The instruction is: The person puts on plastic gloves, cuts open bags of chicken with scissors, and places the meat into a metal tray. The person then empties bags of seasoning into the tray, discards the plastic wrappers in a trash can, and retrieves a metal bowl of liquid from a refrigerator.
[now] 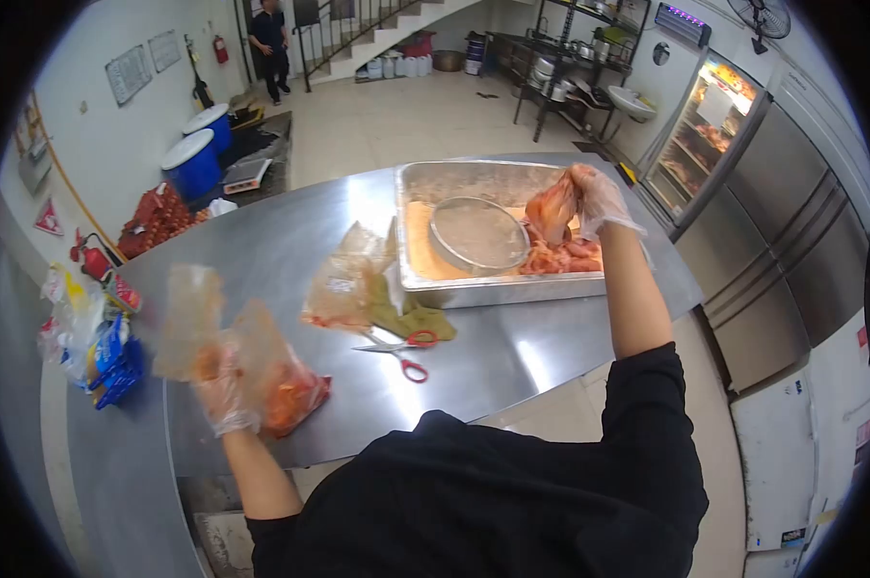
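My left hand point(225, 390), in a clear plastic glove, is closed on a clear plastic bag point(257, 337) with reddish meat point(289, 397) at its bottom. Over the right side of a metal tray point(502, 292), my gloved right hand point(599, 197) grips a piece of raw meat point(553, 207). More raw meat point(565, 257) lies in the tray below it. A round sieve point(479, 234) rests in the tray on orange-tan powder point(421, 236).
Red-handled scissors point(414, 370), a green cloth point(411, 321) and another plastic bag point(343, 279) lie on the steel table point(290, 241). Bags with blue packs point(115, 361) are at the left. A person point(269, 48) stands far back.
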Tool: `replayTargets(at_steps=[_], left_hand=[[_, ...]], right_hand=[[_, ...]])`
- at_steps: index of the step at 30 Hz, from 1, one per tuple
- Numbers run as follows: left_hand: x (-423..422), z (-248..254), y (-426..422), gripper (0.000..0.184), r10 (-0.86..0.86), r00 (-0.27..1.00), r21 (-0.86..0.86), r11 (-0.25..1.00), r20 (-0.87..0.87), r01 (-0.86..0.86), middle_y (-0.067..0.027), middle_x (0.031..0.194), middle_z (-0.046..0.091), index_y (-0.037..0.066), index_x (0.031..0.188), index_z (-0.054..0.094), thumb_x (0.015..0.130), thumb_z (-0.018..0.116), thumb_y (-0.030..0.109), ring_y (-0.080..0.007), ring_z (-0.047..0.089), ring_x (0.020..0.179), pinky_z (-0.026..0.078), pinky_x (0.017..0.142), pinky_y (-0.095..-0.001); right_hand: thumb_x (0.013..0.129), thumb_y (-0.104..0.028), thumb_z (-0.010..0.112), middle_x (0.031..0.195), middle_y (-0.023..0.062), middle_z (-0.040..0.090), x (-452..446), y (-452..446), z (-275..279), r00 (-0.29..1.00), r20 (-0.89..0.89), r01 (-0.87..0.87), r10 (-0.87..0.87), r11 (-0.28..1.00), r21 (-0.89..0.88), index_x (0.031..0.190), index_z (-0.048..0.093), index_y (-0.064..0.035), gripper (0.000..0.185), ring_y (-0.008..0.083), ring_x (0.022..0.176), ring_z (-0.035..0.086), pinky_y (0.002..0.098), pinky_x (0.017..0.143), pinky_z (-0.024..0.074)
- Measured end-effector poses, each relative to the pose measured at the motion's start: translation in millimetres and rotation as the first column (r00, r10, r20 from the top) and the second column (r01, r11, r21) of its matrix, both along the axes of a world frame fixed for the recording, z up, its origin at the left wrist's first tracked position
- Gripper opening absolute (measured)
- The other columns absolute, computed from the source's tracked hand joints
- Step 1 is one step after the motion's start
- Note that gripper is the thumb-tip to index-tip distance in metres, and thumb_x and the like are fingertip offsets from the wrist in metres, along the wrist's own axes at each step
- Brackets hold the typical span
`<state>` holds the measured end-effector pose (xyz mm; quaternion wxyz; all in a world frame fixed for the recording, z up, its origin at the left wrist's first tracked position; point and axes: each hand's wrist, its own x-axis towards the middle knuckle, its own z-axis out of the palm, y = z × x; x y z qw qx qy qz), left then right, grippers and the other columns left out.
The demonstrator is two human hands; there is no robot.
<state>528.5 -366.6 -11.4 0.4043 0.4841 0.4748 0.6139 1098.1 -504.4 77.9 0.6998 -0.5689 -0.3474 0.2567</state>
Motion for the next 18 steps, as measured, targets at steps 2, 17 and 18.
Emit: replayTargets(at_steps=[2,17,18], left_hand=[[-1,-7,2,0.027,0.071,0.996,-0.004,0.997,-0.048,-0.071,-0.0004,0.082,0.056,0.005,0.097,0.055,0.074,0.067,0.013,-0.0069,0.049,0.061,0.040,0.050,-0.0203],[35,-13,-52,0.025,0.464,0.878,0.070,0.886,-0.117,-0.459,-0.0028,0.091,0.055,0.002,0.103,0.053,0.081,0.058,0.013,-0.0107,0.050,0.078,0.041,0.064,-0.0221],[41,-11,-58,0.025,0.490,0.867,0.079,0.871,-0.092,-0.484,-0.0034,0.092,0.055,0.002,0.104,0.053,0.082,0.058,0.013,-0.0114,0.050,0.078,0.041,0.065,-0.0225]], right_hand=[[0.082,-0.021,0.054,0.069,0.0043,0.059,44,-10,-13,0.888,0.436,0.065,0.149,0.896,-0.439,0.094,0.056,-0.0038,0.021,0.0145,0.061,0.054,0.0265,0.058,0.0439],[0.065,-0.016,0.060,0.086,0.0148,0.061,47,-10,-45,-0.245,0.578,0.504,0.778,0.612,-0.610,0.090,0.061,-0.0069,0.027,0.0237,0.086,0.059,0.0331,0.069,0.0466],[0.062,-0.014,0.062,0.085,0.0147,0.061,36,-8,-53,-0.133,0.590,0.531,0.797,0.560,-0.637,0.088,0.061,-0.0070,0.027,0.0242,0.086,0.059,0.0336,0.068,0.0468]])
